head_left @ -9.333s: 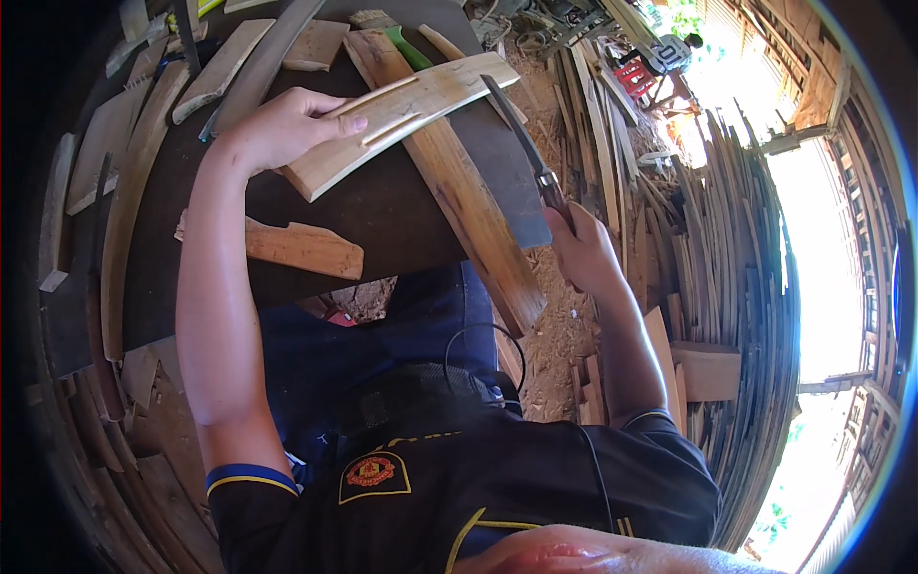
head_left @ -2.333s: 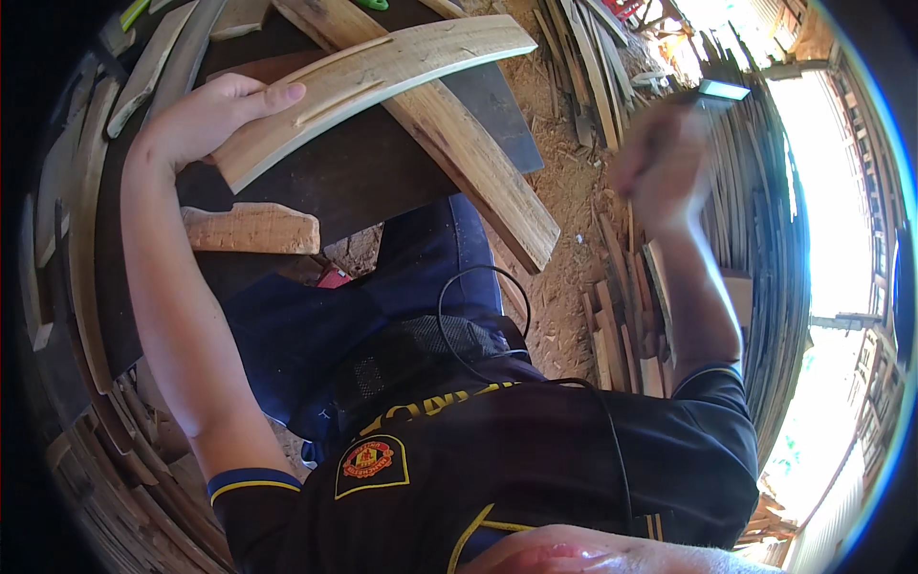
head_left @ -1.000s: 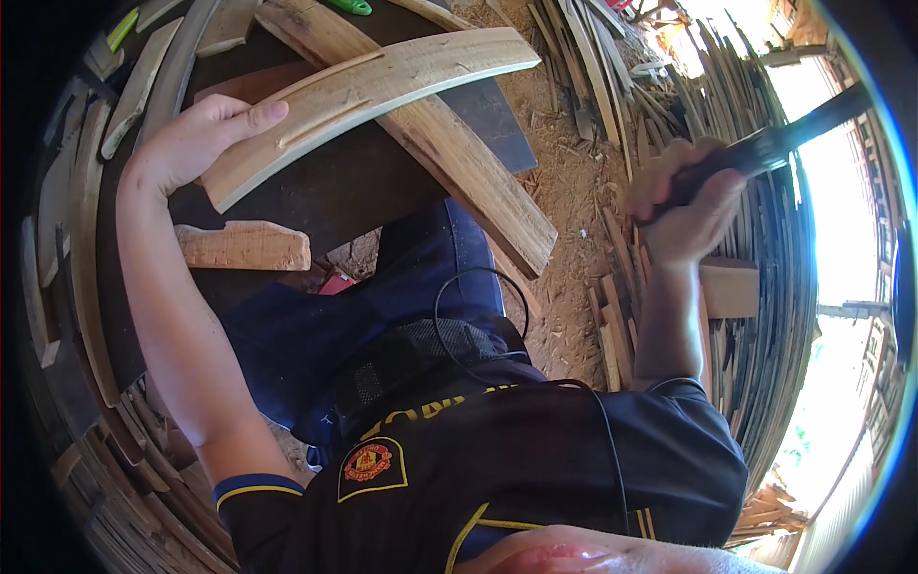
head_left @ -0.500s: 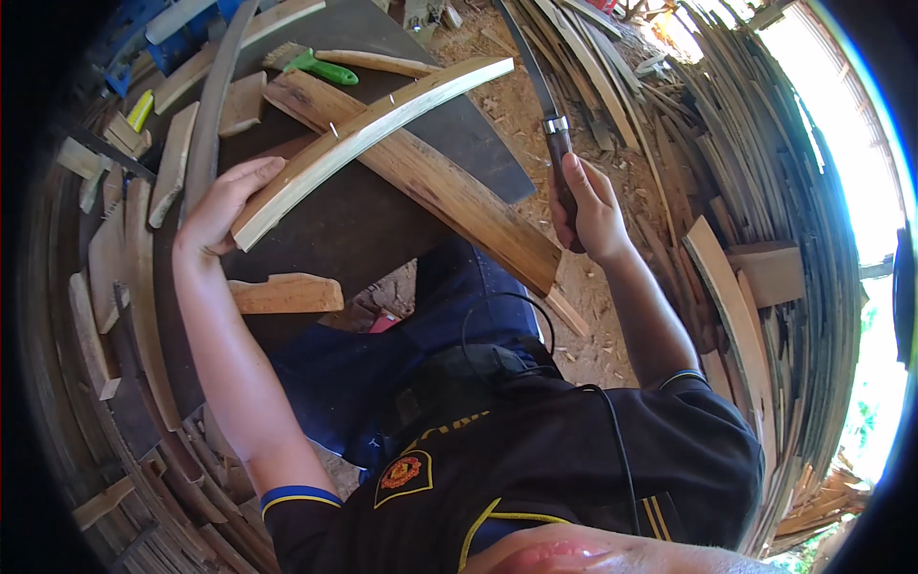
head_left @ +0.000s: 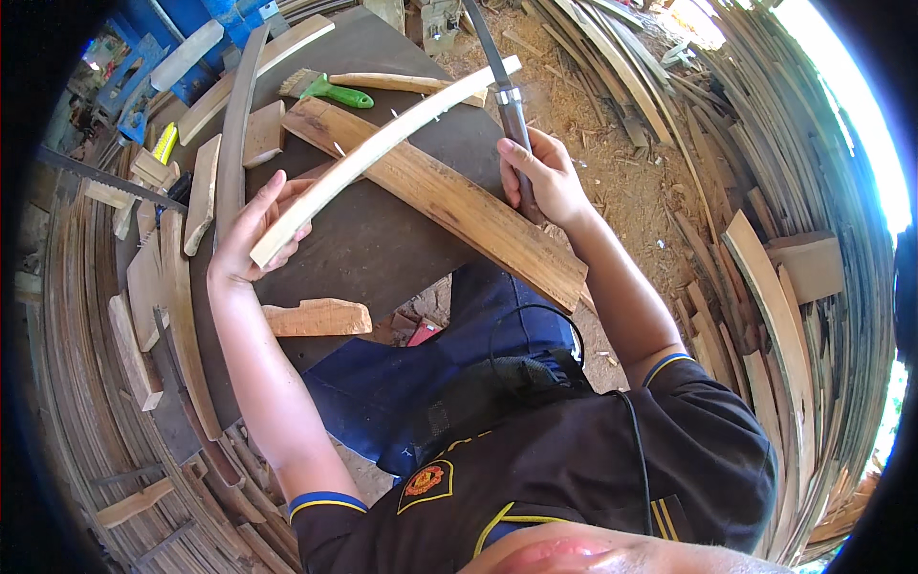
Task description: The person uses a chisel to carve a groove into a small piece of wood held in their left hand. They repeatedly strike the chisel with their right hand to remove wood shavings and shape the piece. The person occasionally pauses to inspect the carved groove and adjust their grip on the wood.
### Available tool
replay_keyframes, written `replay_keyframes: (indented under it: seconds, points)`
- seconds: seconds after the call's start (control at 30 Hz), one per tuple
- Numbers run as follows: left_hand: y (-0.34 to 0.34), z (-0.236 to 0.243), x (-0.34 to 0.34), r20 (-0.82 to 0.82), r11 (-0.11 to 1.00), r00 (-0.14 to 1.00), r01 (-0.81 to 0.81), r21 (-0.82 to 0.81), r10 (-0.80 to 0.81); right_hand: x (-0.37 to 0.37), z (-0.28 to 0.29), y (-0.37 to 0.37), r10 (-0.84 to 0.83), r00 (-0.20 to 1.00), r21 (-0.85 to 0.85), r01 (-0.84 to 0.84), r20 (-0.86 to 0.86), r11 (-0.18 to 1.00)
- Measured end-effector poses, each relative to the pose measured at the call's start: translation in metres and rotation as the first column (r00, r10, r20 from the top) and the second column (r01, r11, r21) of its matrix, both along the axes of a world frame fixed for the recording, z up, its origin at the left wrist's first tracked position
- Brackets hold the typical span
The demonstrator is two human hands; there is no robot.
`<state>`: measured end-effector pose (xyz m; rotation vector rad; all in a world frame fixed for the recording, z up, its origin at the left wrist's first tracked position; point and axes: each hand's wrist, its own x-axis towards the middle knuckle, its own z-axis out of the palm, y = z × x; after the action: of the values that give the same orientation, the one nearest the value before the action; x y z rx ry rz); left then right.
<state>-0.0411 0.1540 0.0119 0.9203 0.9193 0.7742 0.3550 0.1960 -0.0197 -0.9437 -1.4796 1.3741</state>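
Observation:
My left hand (head_left: 251, 225) grips the near end of a curved, pale wooden strip (head_left: 382, 142), its fingers wrapped under the wood. Raised above the dark tabletop, the strip slants away to the far right, with small slivers standing off its upper edge. My right hand (head_left: 547, 177) is closed around the dark handle of a long-bladed knife (head_left: 513, 113) with a shiny metal collar. Its blade points away from me and passes by the strip's far end; whether they touch I cannot tell. Below the strip, a wide brown board (head_left: 459, 191) lies across the table.
A green-handled brush (head_left: 335, 91) rests on the dark table (head_left: 402, 239) beside another wood piece. A notched block (head_left: 320, 318) lies near my left forearm. A saw (head_left: 105, 179) is at the left. Stacked wooden strips (head_left: 794, 124) line the right, and shavings cover the floor (head_left: 612, 201).
The knife has moved left, toward the far end of the strip. My left hand has tilted the strip, so it looks narrower. The whole view has shifted slightly.

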Motion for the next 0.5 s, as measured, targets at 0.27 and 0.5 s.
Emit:
replay_keyframes:
  seconds: [0.27, 0.5]
  points:
    - [0.001, 0.000, 0.010, -0.294, 0.948, 0.937, -0.095, 0.305, 0.188, -0.001, -0.005, 0.007, -0.007, 1.000, -0.047, 0.008, 0.006, 0.999]
    - [0.007, -0.008, 0.007, -0.400, 0.877, 0.837, -0.179, 0.446, 0.374, -0.004, 0.001, 0.004, -0.030, 0.993, -0.077, 0.021, -0.118, 0.997]
